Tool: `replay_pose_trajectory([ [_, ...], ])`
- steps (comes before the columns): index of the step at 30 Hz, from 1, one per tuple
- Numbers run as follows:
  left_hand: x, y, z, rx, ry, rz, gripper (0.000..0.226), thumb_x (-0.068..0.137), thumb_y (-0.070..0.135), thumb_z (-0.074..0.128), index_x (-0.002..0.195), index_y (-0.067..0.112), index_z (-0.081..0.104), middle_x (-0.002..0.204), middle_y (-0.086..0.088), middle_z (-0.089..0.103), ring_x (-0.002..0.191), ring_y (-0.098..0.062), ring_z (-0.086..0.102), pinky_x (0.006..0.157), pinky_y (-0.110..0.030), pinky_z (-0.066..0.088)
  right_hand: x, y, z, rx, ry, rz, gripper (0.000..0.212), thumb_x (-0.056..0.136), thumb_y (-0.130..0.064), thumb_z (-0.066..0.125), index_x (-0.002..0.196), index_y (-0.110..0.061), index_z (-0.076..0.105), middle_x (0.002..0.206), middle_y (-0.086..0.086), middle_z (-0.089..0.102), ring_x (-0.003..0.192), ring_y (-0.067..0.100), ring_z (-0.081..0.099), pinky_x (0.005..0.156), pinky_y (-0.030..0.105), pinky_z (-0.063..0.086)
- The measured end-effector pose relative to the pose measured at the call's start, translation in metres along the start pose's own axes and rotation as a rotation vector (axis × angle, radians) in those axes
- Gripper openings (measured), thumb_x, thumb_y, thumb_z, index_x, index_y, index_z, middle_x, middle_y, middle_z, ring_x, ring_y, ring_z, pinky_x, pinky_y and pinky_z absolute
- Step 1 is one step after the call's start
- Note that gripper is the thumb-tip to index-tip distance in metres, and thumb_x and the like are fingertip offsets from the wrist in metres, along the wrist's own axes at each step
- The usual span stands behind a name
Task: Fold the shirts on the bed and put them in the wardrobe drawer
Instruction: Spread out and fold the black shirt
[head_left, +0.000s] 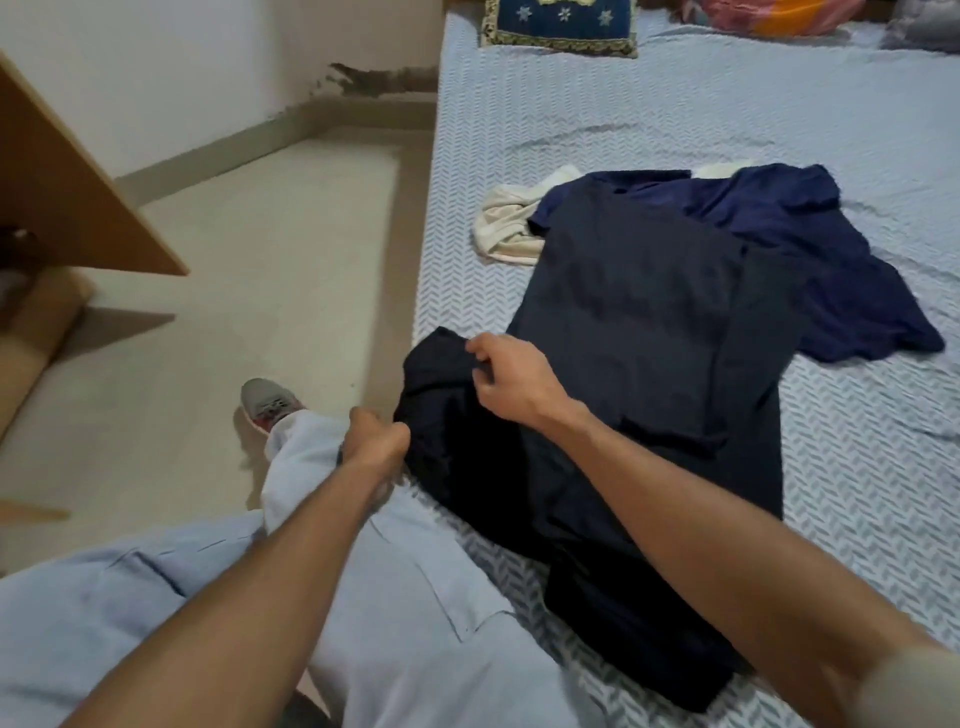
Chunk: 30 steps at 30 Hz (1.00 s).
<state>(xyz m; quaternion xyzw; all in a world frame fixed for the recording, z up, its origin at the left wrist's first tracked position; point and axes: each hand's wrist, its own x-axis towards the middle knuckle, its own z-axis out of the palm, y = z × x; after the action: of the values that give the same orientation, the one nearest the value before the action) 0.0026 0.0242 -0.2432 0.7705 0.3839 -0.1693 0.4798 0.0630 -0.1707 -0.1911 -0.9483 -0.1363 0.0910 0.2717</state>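
A dark navy shirt (639, 332) lies spread lengthwise on the bed (597, 114), its left part bunched at the bed's edge. My left hand (376, 439) grips that bunched cloth at the mattress edge. My right hand (511, 382) pinches the same bunched part a little farther onto the bed. Behind it lies a crumpled brighter blue shirt (810, 244), partly under the navy one. A cream garment (511, 226) sits crumpled to the left of both, partly covered.
A blue embroidered pillow (558, 23) and colourful bedding (779, 15) lie at the head of the bed. My leg in light trousers (415, 597) and grey shoe (267, 402) stand on the beige floor (249, 270). A wooden panel (67, 208) juts in at the left.
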Motion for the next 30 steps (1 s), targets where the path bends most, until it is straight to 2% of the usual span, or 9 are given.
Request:
replay_pose_trajectory([
  [2, 0.016, -0.021, -0.009, -0.186, -0.092, -0.126, 0.082, 0.059, 0.013, 0.051, 0.138, -0.005, 0.043, 0.093, -0.017, 0.065, 0.072, -0.031, 0.063, 0.053, -0.037, 0.051, 0.039, -0.015, 0.009, -0.053, -0.085, 0.014, 0.048, 0.088, -0.021, 0.058, 0.136, -0.016, 0.054, 0.128, 0.008, 0.061, 0.116, 0.030, 0.058, 0.096, 0.042, 0.052],
  [4, 0.018, -0.032, -0.015, -0.339, -0.202, -0.263, 0.065, 0.079, 0.016, 0.065, 0.140, 0.000, 0.049, 0.092, -0.010, 0.065, 0.066, -0.022, 0.057, 0.047, -0.026, 0.045, 0.065, -0.022, 0.019, -0.129, -0.161, 0.045, 0.056, 0.085, -0.027, 0.067, 0.136, -0.013, 0.051, 0.128, 0.011, 0.056, 0.114, 0.032, 0.057, 0.093, 0.044, 0.053],
  [8, 0.032, -0.033, -0.018, -0.537, -0.328, -0.339, 0.010, 0.095, 0.018, 0.067, 0.098, 0.009, 0.064, 0.073, -0.004, 0.064, 0.058, -0.013, 0.050, 0.042, -0.020, 0.040, 0.092, -0.021, 0.032, -0.118, -0.209, 0.122, 0.049, 0.080, -0.029, 0.077, 0.120, -0.012, 0.055, 0.116, 0.006, 0.060, 0.101, 0.027, 0.059, 0.083, 0.040, 0.053],
  [12, 0.036, -0.029, -0.014, -0.650, -0.381, -0.377, 0.021, 0.096, 0.017, 0.066, 0.077, 0.013, 0.059, 0.057, 0.001, 0.054, 0.050, -0.008, 0.043, 0.043, -0.017, 0.038, 0.104, -0.024, 0.028, -0.033, -0.189, 0.127, 0.025, 0.084, -0.026, 0.075, 0.106, -0.015, 0.072, 0.106, 0.003, 0.070, 0.100, 0.021, 0.063, 0.081, 0.031, 0.052],
  [17, 0.034, -0.023, -0.012, -0.882, -0.385, -0.341, 0.017, 0.098, 0.010, 0.060, 0.082, 0.010, 0.065, 0.079, -0.007, 0.068, 0.072, -0.016, 0.060, 0.063, -0.025, 0.050, 0.107, -0.024, 0.012, 0.265, -0.237, 0.246, 0.025, 0.084, -0.011, 0.072, 0.107, -0.020, 0.066, 0.098, 0.001, 0.068, 0.085, 0.018, 0.063, 0.067, 0.027, 0.049],
  [19, 0.034, -0.018, -0.012, -0.922, -0.443, -0.302, 0.009, 0.096, 0.017, 0.066, 0.097, 0.009, 0.070, 0.090, -0.006, 0.072, 0.077, -0.015, 0.065, 0.069, -0.027, 0.054, 0.107, -0.027, 0.004, 0.296, -0.286, 0.217, 0.030, 0.083, -0.008, 0.075, 0.110, -0.019, 0.068, 0.100, 0.000, 0.067, 0.091, 0.017, 0.063, 0.069, 0.024, 0.048],
  [22, 0.037, -0.015, -0.008, -0.960, -0.419, -0.295, 0.026, 0.087, 0.004, 0.071, 0.113, 0.002, 0.069, 0.109, -0.015, 0.073, 0.092, -0.024, 0.071, 0.073, -0.033, 0.063, 0.107, -0.031, -0.011, 0.229, -0.380, 0.124, 0.035, 0.082, -0.007, 0.079, 0.113, -0.019, 0.074, 0.110, 0.000, 0.068, 0.102, 0.015, 0.062, 0.079, 0.021, 0.048],
  [26, 0.018, -0.002, -0.008, -0.801, -0.121, 0.023, 0.016, 0.081, -0.002, 0.073, 0.087, 0.012, 0.069, 0.086, -0.008, 0.072, 0.083, -0.024, 0.067, 0.057, -0.025, 0.056, 0.097, -0.027, -0.041, 0.126, -0.387, 0.059, 0.032, 0.079, -0.005, 0.082, 0.108, -0.018, 0.077, 0.096, -0.001, 0.073, 0.089, 0.011, 0.063, 0.080, 0.023, 0.051],
  [30, -0.037, 0.026, -0.010, -0.502, -0.039, 0.587, 0.021, 0.080, 0.003, 0.074, 0.092, 0.021, 0.072, 0.086, 0.002, 0.074, 0.075, -0.008, 0.066, 0.069, -0.024, 0.058, 0.066, -0.008, -0.076, 0.140, -0.303, 0.034, 0.023, 0.076, -0.004, 0.082, 0.094, -0.017, 0.075, 0.077, -0.009, 0.069, 0.064, -0.008, 0.057, 0.063, 0.010, 0.044],
])
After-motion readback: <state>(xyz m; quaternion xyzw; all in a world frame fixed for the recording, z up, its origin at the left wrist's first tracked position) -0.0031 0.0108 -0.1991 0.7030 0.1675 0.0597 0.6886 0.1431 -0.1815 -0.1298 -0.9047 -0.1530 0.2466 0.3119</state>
